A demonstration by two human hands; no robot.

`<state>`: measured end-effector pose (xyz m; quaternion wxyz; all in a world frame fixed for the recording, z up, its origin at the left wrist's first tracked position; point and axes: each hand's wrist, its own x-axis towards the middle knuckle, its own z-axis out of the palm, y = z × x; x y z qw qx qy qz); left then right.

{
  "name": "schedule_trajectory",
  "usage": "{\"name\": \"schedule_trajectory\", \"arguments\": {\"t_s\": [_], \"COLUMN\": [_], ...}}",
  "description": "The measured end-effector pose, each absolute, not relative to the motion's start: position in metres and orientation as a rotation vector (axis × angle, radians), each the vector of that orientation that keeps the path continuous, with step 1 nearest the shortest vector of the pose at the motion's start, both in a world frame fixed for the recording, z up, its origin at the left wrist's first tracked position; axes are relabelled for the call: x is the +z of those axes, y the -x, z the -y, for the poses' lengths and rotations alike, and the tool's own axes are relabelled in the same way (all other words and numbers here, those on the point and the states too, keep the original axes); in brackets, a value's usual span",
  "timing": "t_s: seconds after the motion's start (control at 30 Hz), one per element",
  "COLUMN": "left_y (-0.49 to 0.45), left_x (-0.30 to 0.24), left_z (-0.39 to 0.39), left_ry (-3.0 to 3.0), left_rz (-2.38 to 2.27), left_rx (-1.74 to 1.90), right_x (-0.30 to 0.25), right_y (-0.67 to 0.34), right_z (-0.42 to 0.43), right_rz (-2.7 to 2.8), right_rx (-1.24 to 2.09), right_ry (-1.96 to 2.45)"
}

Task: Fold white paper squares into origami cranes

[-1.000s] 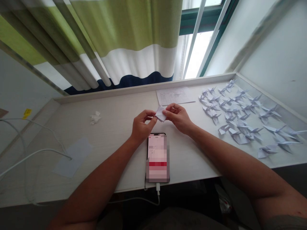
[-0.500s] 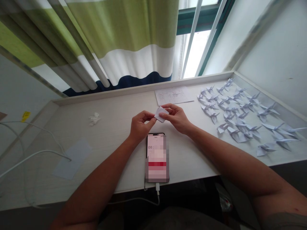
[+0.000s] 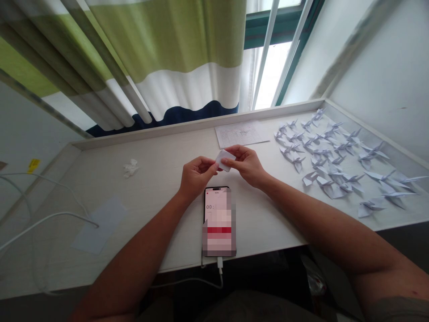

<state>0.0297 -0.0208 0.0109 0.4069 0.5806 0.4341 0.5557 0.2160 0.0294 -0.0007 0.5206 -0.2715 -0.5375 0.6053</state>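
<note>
A small folded square of white paper (image 3: 225,159) is held up between my two hands, just above the table (image 3: 161,147). My left hand (image 3: 198,175) pinches its left corner between thumb and fingers. On the other side my right hand (image 3: 247,165) grips it, the thumb pressed on its face and the fingers behind. The finer creases of the paper are too small to make out. Below my hands a phone (image 3: 219,194) lies face up, its screen partly blurred. Several folded paper cranes (image 3: 330,152) stand grouped on the right side of the table.
A printed sheet (image 3: 243,133) lies behind my hands. On the left are a crumpled tissue (image 3: 130,168), a white sheet (image 3: 100,223) and a white cable (image 3: 50,217) crossing it. Another cable (image 3: 220,264) plugs into the phone. A raised rim (image 3: 140,129) borders the table's back, below the curtain (image 3: 187,40).
My left thumb has slid slightly up along the paper's left corner. Both hands keep hold of the folded paper, and the view has shifted a little.
</note>
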Motion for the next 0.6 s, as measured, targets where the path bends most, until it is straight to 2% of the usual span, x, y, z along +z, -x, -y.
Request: {"name": "schedule_trajectory", "arguments": {"t_s": [0.6], "left_y": [-0.0264], "left_x": [0.0172], "left_z": [0.0176], "left_ry": [-1.316], "left_rz": [-1.106], "left_rx": [1.163], "right_x": [-0.0017], "right_y": [-0.2179], "right_z": [-0.0293], "right_rz": [1.386], "right_rx": [1.334], "right_ry": [0.718]}}
